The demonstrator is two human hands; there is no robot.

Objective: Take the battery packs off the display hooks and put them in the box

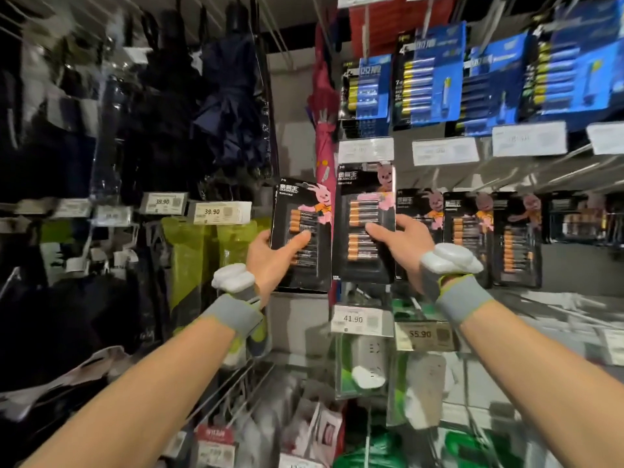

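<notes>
The left hand [270, 261] is gripping a black battery pack [314, 261], thumb lying across its front, holding it upright; the right hand [401, 244] is gripping a second pack [366, 204] likewise, just beside the first; whether this one is hanging on a hook is unclear; more black packs [467, 231] are hanging to the right, blue packs [429, 79] above.

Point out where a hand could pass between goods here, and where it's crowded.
Free: the pale panel under the left hand and its pack, beside the 41.90 tag; the grey strip between the white labels and the hanging black packs. Crowded: those packs beside the right hand, blue packs above, umbrellas at left.
</notes>
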